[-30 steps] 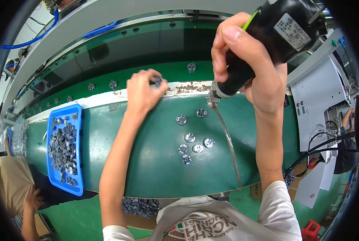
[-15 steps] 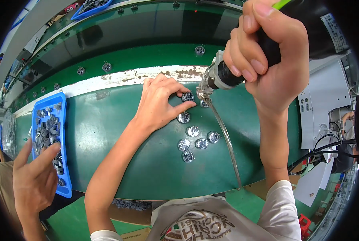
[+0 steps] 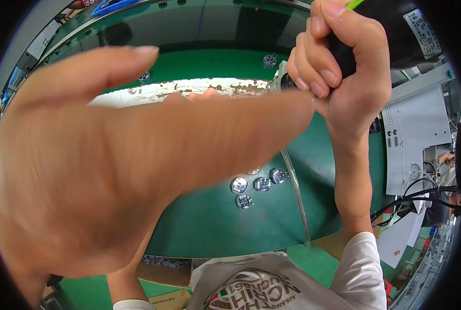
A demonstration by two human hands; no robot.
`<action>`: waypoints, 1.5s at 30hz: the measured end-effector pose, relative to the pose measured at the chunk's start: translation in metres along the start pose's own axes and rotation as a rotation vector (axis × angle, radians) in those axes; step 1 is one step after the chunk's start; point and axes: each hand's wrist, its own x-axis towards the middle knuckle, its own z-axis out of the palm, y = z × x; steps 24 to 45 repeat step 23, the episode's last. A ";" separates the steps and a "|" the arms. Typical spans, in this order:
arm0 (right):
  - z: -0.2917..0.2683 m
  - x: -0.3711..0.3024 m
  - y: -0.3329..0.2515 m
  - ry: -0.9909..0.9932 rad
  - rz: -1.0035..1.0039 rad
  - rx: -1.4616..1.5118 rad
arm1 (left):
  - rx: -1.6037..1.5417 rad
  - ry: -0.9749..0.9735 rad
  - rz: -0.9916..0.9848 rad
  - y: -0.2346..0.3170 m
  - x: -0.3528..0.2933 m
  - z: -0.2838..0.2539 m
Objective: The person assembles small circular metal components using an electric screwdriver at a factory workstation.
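My right hand [image 3: 352, 72] is closed round the black body of a power screwdriver [image 3: 395, 39], raised at the upper right. Its pale metal nose shows only in part, and a clear hose [image 3: 298, 206] runs down across the bench. Of my left hand only the knuckles [image 3: 202, 95] show; its fingers and anything in them are hidden. Another person's large, blurred hand [image 3: 137, 155] covers the left and middle of the view. Several small round silver-and-black parts [image 3: 262, 184] lie on the green bench top [image 3: 220, 227] below it.
Beyond the white, chipped ledge [image 3: 163, 89] runs a green line with round parts [image 3: 270, 60] standing on it. A grey metal cabinet [image 3: 416, 129] and black cables [image 3: 411, 199] are at the right. Below the bench's front edge sits a box of small parts [image 3: 163, 262].
The other person's hand has swung up from the lower left across the view, hiding my left hand, the small part it held, and the blue tray. My right hand still holds the screwdriver.
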 end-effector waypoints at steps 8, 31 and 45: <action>0.012 -0.011 0.003 0.123 0.097 0.160 | 0.250 -0.006 0.168 -0.001 0.007 0.003; 0.006 -0.006 0.001 0.079 0.076 -0.060 | 0.259 -0.022 0.158 -0.005 0.008 0.006; 0.006 -0.006 0.001 0.079 0.076 -0.060 | 0.259 -0.022 0.158 -0.005 0.008 0.006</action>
